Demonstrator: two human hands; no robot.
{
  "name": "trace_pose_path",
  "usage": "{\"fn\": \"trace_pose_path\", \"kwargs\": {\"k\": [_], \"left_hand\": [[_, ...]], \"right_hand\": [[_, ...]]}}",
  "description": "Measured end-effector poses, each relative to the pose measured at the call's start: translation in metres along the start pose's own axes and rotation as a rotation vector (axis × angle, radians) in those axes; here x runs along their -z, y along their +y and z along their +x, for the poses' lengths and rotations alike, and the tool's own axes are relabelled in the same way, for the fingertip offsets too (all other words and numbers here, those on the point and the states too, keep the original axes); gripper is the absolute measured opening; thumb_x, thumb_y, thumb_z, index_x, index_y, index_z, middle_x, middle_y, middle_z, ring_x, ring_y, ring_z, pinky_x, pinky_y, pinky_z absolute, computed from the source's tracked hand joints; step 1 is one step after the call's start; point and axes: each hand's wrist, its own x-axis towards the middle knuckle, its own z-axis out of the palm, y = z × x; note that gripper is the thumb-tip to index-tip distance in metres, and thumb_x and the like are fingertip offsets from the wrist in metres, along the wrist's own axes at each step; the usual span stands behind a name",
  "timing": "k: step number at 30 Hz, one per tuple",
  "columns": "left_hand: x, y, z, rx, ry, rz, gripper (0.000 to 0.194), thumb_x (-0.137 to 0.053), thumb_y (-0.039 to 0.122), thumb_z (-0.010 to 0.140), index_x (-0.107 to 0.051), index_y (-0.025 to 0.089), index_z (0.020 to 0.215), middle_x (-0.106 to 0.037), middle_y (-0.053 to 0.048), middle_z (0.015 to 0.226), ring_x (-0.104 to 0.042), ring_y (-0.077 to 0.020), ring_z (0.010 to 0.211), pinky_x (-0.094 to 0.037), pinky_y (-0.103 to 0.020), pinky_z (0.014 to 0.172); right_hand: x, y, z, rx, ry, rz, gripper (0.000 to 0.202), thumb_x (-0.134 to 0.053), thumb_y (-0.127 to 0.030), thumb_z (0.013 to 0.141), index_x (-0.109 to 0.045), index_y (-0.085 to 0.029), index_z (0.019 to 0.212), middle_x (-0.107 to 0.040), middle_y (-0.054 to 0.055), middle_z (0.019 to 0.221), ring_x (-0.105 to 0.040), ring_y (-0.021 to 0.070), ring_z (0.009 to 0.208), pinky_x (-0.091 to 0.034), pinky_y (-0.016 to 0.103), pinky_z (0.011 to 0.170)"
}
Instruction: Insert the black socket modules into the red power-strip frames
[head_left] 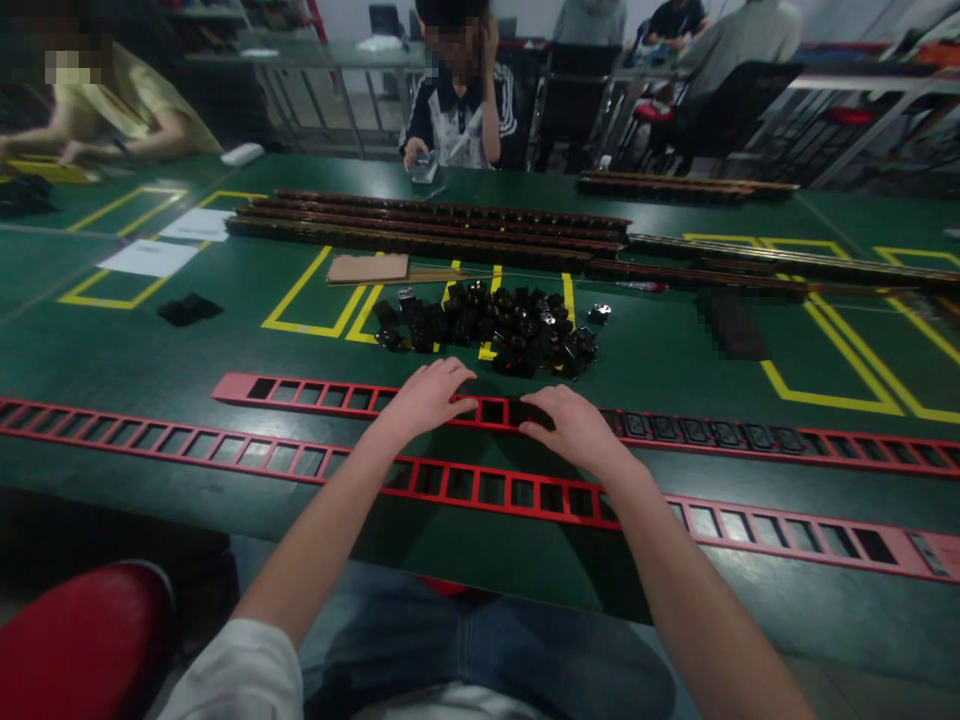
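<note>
One black piece [519, 411] sits in the far red frame [507, 414] under the half-curled right hand [571, 422], hold unclear. The parted left hand [429, 397] looks empty.

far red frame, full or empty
The far red frame is partly filled: black pieces sit in slots to the right of the right hand, while some slots to its left look empty.

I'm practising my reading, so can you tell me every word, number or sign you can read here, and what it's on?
No word, label, brand, number or sign can be read here.
White sheets: too blurred to tell if anything is printed on them.
Black pieces in the far red strip: any marks are too small to read.
Yellow outlines on the green table: no letters that I can see.
</note>
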Motion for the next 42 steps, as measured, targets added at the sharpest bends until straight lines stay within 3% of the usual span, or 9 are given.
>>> {"fn": "trace_pose_path", "kwargs": {"k": [4,7,13,19,22,26,32,36,42], "left_hand": [[0.011,-0.038,-0.003,0.188,0.240,0.104,0.054,-0.064,0.032,0.093,-0.051,0.017,0.143,-0.038,-0.016,0.158,-0.040,-0.0388,0.140,-0.045,-0.056,0.110],[0.007,-0.052,-0.006,0.232,0.206,0.102,0.055,-0.062,0.027,0.093,-0.047,0.018,0.146,-0.033,-0.015,0.162,-0.040,-0.0392,0.142,-0.043,-0.058,0.112],[0.002,-0.043,-0.006,0.211,0.178,0.061,0.028,-0.065,0.024,0.091,-0.063,0.020,0.119,-0.054,-0.010,0.132,-0.058,-0.0298,0.120,-0.053,-0.046,0.102],[-0.001,-0.043,-0.004,0.268,0.229,-0.009,0.045,-0.063,0.016,0.089,-0.057,0.016,0.134,-0.052,-0.012,0.119,-0.063,-0.0276,0.105,-0.056,-0.045,0.098],[-0.002,-0.045,-0.006,0.244,0.284,-0.048,0.040,-0.061,0.009,0.085,-0.063,0.016,0.124,-0.049,-0.011,0.116,-0.062,-0.0258,0.106,-0.054,-0.044,0.102],[0.000,-0.032,-0.008,0.170,0.375,-0.243,0.039,-0.059,0.004,0.078,-0.063,0.019,0.114,-0.051,-0.010,0.123,-0.060,-0.0237,0.111,-0.055,-0.039,0.098],[-0.010,0.017,-0.006,0.059,0.280,-0.701,0.047,-0.059,0.008,0.077,-0.051,0.022,0.121,-0.062,-0.005,0.115,-0.064,-0.0174,0.100,-0.056,-0.030,0.083],[-0.016,0.032,-0.007,0.017,0.310,-0.608,0.060,-0.057,0.001,0.072,-0.051,0.021,0.128,-0.060,-0.007,0.117,-0.063,-0.0198,0.107,-0.054,-0.037,0.096],[-0.018,0.029,-0.016,-0.051,0.353,-0.526,0.041,-0.061,0.003,0.077,-0.056,0.021,0.115,-0.058,-0.008,0.120,-0.060,-0.0223,0.116,-0.051,-0.040,0.102]], "right_hand": [[0.000,0.001,0.000,0.007,0.000,0.020,0.037,-0.065,-0.037,0.094,-0.066,-0.019,0.127,-0.070,0.011,0.122,-0.061,0.0304,0.112,-0.053,0.048,0.095],[0.000,0.001,-0.001,0.006,0.008,0.023,0.037,-0.065,-0.037,0.094,-0.066,-0.020,0.127,-0.070,0.011,0.123,-0.061,0.0305,0.112,-0.053,0.048,0.094],[-0.002,0.002,0.001,0.008,0.011,0.001,0.036,-0.066,-0.036,0.094,-0.066,-0.020,0.126,-0.071,0.011,0.120,-0.062,0.0303,0.111,-0.054,0.048,0.092],[-0.007,0.005,0.003,-0.001,0.044,-0.025,0.037,-0.065,-0.037,0.095,-0.065,-0.019,0.128,-0.071,0.011,0.122,-0.062,0.0312,0.113,-0.053,0.049,0.094],[-0.006,0.004,0.003,0.002,0.047,-0.011,0.037,-0.067,-0.036,0.094,-0.066,-0.020,0.127,-0.071,0.011,0.122,-0.062,0.0305,0.114,-0.053,0.048,0.096],[-0.004,0.003,0.003,0.002,0.047,-0.004,0.038,-0.067,-0.035,0.094,-0.066,-0.018,0.128,-0.071,0.012,0.121,-0.063,0.0307,0.113,-0.053,0.048,0.095],[-0.005,0.003,0.003,0.007,0.055,-0.005,0.038,-0.067,-0.035,0.093,-0.067,-0.016,0.126,-0.071,0.013,0.120,-0.063,0.0309,0.111,-0.053,0.048,0.095],[-0.006,0.004,0.003,0.006,0.055,0.007,0.037,-0.066,-0.035,0.093,-0.067,-0.019,0.126,-0.071,0.012,0.119,-0.063,0.0310,0.110,-0.054,0.049,0.094],[-0.005,0.003,0.002,0.020,0.058,0.013,0.037,-0.066,-0.035,0.094,-0.067,-0.020,0.127,-0.071,0.012,0.120,-0.063,0.0302,0.111,-0.053,0.048,0.094]]}}
